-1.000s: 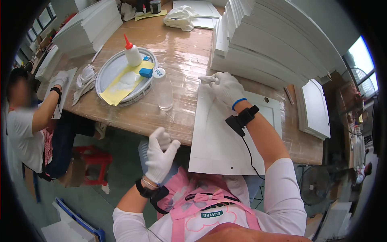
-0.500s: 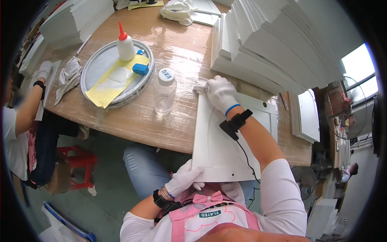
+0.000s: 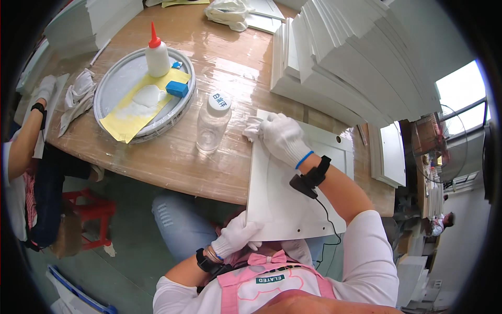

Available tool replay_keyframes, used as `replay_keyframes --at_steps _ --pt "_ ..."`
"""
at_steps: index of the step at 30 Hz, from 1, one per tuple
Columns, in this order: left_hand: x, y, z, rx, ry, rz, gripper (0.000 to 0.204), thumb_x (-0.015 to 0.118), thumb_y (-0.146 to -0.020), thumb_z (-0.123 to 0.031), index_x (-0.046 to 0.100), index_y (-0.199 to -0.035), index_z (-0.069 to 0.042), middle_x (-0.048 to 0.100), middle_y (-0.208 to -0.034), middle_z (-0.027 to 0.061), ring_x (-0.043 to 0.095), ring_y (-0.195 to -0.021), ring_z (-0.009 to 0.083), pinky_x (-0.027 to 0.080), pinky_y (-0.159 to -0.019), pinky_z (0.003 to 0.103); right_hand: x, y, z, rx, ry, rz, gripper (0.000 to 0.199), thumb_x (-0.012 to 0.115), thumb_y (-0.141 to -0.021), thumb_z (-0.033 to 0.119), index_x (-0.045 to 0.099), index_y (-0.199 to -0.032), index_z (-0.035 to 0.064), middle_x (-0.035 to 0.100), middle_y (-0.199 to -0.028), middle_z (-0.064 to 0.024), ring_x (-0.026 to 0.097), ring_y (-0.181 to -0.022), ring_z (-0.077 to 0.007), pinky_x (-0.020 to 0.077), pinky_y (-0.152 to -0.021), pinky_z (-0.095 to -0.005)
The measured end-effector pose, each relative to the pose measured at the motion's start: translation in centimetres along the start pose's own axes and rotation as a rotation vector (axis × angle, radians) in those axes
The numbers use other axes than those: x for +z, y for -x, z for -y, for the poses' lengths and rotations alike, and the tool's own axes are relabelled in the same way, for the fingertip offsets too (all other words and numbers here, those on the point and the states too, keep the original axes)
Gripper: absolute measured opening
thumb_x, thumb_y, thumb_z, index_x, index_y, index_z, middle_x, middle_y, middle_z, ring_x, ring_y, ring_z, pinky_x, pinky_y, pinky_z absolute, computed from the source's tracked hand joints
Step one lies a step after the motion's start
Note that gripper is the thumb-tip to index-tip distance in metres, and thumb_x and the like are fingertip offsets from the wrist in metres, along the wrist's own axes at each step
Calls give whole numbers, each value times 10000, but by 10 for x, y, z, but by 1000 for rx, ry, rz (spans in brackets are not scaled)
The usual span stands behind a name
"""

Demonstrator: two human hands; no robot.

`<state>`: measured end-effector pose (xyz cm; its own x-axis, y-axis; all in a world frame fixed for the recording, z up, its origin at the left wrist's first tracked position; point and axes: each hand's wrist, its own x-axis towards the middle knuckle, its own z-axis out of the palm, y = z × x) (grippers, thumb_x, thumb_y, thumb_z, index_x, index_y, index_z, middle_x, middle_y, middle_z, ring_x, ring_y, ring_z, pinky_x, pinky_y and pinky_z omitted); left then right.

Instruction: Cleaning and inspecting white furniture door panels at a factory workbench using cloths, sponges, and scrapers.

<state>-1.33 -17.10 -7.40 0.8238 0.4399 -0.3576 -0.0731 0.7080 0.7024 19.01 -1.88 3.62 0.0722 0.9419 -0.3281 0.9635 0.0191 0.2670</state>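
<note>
The fingers of the right hand (image 3: 284,138) curl closed on a crumpled white cloth (image 3: 252,131) at the left edge of a flat white panel (image 3: 293,196). Nearer the body, the left hand (image 3: 236,234) grips the panel's near left corner. Both wear knitted gloves (image 3: 287,149). The panel overhangs the glossy brown table (image 3: 225,170). Left of the right fingers: a clear bottle (image 3: 212,131), then a round lid (image 3: 116,86). Beyond them: stacked boards (image 3: 355,68); far right, a fan (image 3: 431,137). Versus half a second earlier, the cloth sits nearer the body, exposing the panel's far corner.
</note>
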Motion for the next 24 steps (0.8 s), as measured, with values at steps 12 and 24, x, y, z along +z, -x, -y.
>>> replay_keyframes --at_steps 12,24 --pt "3 -2 2 -1 -9 15 341 531 -988 -220 471 -1230 13 630 -805 80 628 -578 114 563 -486 248 6 -41 -27 53 -72 -205 187 564 -896 180 694 -1014 117 627 -1159 -73 587 -1134 -245 497 -930 -350" --pt "2 -4 1 -5 -40 16 349 517 -992 -202 457 -1249 26 637 -827 98 633 -581 126 572 -500 264 22 -39 -20 66 -121 -362 164 578 -891 220 691 -898 100 647 -997 -123 631 -994 -294 532 -823 -403"
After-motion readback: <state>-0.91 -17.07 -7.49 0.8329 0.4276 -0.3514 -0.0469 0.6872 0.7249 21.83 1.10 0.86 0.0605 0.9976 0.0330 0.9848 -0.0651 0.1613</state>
